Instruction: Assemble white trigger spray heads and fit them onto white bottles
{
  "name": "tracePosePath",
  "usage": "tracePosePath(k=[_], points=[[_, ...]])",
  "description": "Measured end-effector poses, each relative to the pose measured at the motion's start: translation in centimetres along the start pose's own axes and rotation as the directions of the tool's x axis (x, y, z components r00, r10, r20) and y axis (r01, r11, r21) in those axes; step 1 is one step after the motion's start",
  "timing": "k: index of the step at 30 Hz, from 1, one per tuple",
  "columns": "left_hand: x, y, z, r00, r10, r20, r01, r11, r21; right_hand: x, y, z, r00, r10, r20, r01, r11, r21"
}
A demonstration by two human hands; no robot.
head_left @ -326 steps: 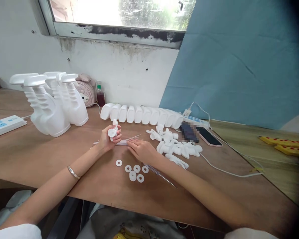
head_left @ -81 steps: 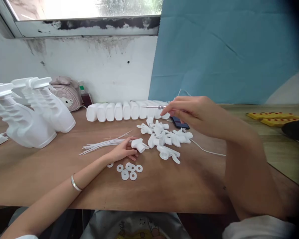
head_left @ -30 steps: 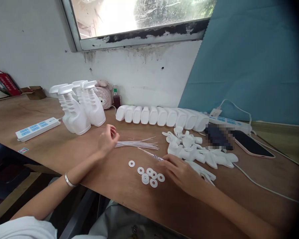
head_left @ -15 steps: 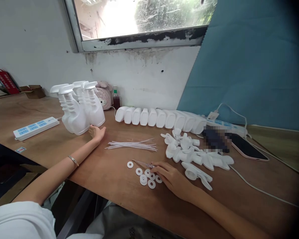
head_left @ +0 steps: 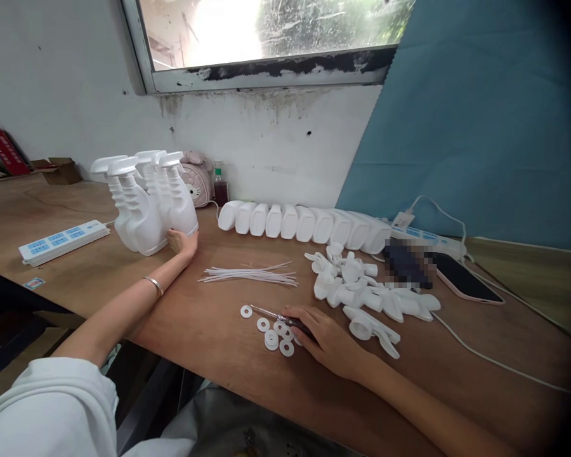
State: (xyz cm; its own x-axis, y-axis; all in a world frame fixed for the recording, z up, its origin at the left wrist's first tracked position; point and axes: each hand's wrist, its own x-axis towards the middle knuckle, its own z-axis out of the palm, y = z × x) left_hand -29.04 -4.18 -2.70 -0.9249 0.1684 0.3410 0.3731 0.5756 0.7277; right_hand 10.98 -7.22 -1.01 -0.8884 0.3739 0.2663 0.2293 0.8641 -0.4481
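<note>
The person's left hand [head_left: 183, 241] lies at the foot of the nearest white plastic spray bottle [head_left: 181, 206], fingertips touching its base; its grip is loose and unclosed, holding nothing. That bottle stands upright in a tight cluster with others at the far left of the brown wooden counter [head_left: 204, 330]. The right hand [head_left: 326, 336] rests on the counter near its front edge, its grip closed around a slim screwdriver with a clear handle [head_left: 271, 314], whose metal tip points left (low, almost flat on the wood). Flat white plastic washers [head_left: 271, 337] lie scattered just beside that hand. A bundle of thin white tubes [head_left: 250, 276] sits between the two hands, and a heap of white trigger heads [head_left: 361, 292] lies just beyond the right hand.
</note>
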Motion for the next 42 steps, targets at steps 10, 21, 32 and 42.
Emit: tracePosePath(k=[10, 21, 32, 42], points=[[1.1, 0.6, 0.7, 0.998, -0.017, 0.068, 0.017, 1.000, 0.008, 0.5, 0.9, 0.8, 0.970, 0.133, -0.201, -0.092, 0.975, 0.201], [1.3, 0.9, 0.8, 0.989, 0.040, 0.140, -0.048, 0.997, 0.053, 0.8, 1.2, 1.1, 0.861, 0.425, -0.280, -0.220, 0.806, 0.550], [-0.5, 1.0, -0.5, 0.952, 0.295, 0.076, -0.291, 0.955, -0.063, 1.1, 0.7, 0.3, 0.835, 0.234, -0.498, -0.054, 0.936, 0.348], [-3.3, 5.6, -4.8, 0.649, 0.701, -0.297, -0.761, 0.586, -0.280, 8.3, -4.0, -7.8, 0.733, 0.236, -0.637, 0.128, 0.873, 0.471]])
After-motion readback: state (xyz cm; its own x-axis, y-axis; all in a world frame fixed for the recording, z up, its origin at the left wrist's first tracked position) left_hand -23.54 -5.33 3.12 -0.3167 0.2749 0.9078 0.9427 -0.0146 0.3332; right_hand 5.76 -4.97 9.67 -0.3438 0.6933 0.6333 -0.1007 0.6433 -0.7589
